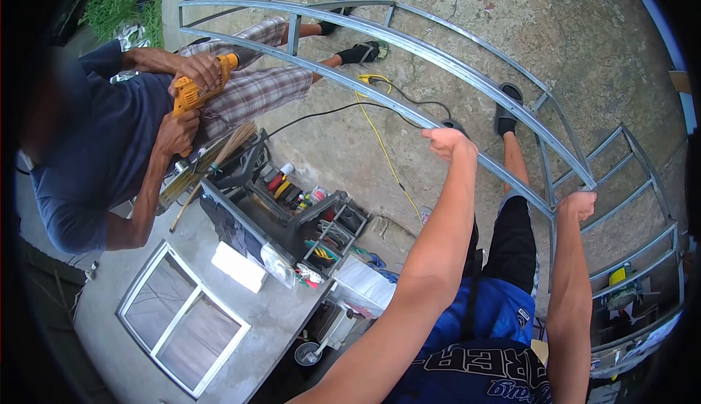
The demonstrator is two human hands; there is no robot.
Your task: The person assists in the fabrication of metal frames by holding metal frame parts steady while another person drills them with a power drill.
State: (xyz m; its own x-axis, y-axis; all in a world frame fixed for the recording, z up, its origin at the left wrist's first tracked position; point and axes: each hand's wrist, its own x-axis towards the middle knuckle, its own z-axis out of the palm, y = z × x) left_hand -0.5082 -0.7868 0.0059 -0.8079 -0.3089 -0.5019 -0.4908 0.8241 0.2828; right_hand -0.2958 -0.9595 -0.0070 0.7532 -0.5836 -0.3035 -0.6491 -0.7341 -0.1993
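A long metal frame (293,35) of silvery tubing, with rails joined by short crosspieces, stretches across the view above the concrete. My left hand (449,143) is closed around its near rail. At the frame's right end, my right hand (577,205) grips the corner, fingers wrapped round the tubing. A co-worker (117,134) at left holds a yellow power drill (191,95) in both hands, its front end pointing toward the frame. The frame's left end passes over that person's legs.
A yellow extension cord (381,145) and a black cable lie on the concrete floor (467,9). Below the co-worker stands a dark chair (255,207) loaded with tools and cans. A window frame (182,316) is at lower left. Another metal frame (657,185) stands at right.
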